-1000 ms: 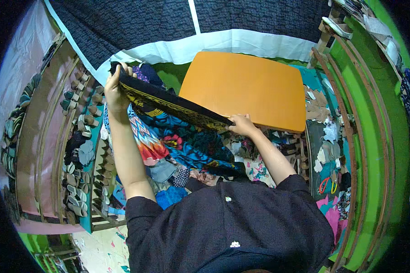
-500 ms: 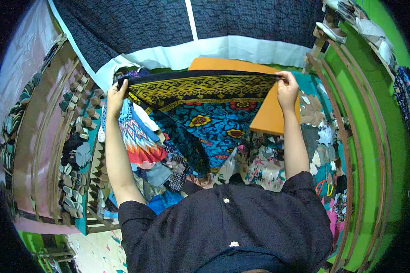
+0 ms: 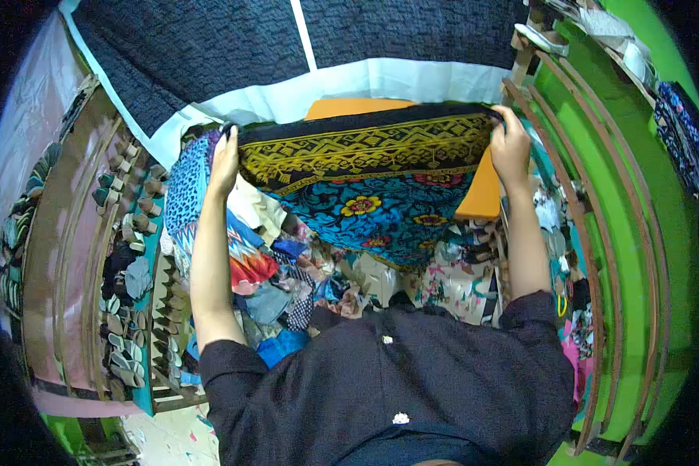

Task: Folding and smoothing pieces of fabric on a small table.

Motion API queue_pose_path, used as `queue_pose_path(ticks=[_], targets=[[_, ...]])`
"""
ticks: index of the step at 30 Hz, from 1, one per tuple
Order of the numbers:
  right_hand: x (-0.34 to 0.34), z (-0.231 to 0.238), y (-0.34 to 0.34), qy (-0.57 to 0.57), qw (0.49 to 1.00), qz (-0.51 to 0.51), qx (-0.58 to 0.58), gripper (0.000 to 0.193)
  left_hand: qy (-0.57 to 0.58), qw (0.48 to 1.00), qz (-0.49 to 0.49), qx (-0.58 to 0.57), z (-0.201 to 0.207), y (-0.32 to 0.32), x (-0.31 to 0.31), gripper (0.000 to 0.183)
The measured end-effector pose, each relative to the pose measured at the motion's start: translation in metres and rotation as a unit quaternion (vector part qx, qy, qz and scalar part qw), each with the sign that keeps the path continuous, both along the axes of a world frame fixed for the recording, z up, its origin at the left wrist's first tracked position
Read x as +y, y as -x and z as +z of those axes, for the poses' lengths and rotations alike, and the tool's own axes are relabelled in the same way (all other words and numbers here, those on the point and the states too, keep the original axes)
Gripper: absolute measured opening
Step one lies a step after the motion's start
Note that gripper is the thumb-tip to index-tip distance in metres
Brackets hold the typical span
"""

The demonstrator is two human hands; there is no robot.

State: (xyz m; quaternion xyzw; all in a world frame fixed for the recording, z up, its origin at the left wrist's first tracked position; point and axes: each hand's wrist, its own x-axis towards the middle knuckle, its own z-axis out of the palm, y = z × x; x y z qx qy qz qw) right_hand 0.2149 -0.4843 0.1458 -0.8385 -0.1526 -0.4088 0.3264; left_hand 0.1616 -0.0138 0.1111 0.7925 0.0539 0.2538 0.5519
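Observation:
Stretched between my hands is a patterned cloth [image 3: 369,206], black along its top edge, with a yellow woven-look band and a blue floral field with yellow and red flowers. My left hand [image 3: 225,159] pinches its upper left corner. At the upper right corner, my right hand [image 3: 510,147] grips the edge. The cloth hangs down in front of me, narrowing toward its lower edge. Behind it stands an orange board [image 3: 480,190], partly hidden. Close to my left forearm lies a zigzag-patterned fabric [image 3: 248,260] in red, white and blue, beside a blue spotted fabric [image 3: 188,182].
A heap of mixed fabric [image 3: 287,299] lies below on the left. Racks of shoes [image 3: 124,342] line the left side. Brown wooden rails [image 3: 598,256] run along the green right wall. Dark curtains [image 3: 412,35] with a white border hang ahead.
The view has shifted, and both hands with the cloth now sit further right in it. The cloth's right corner is higher, and its lower part hangs more spread out.

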Motion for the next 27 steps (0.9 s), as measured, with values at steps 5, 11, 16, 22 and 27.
queue_pose_path(ticks=[5, 11, 16, 22, 27], targets=[[-0.023, 0.005, 0.001, -0.046, 0.995, -0.071, 0.060, 0.024, 0.115, 0.976, -0.185, 0.010, 0.025, 0.005, -0.041, 0.044], [-0.050, 0.021, -0.002, -0.063, 0.995, -0.078, 0.013, 0.025, -0.032, 0.982, -0.185, 0.016, 0.058, -0.002, -0.032, 0.025], [-0.049, 0.020, -0.013, -0.113, 0.993, -0.015, 0.038, 0.025, -0.102, 0.978, -0.174, 0.052, 0.071, -0.009, -0.025, 0.023], [-0.052, 0.000, -0.039, -0.070, 0.993, 0.000, 0.095, 0.024, -0.520, 0.853, 0.045, 0.028, 0.057, -0.037, -0.020, 0.030], [-0.046, -0.019, -0.054, -0.137, 0.982, 0.047, 0.118, 0.021, -0.207, 0.965, 0.047, 0.154, 0.035, -0.056, -0.022, 0.038]])
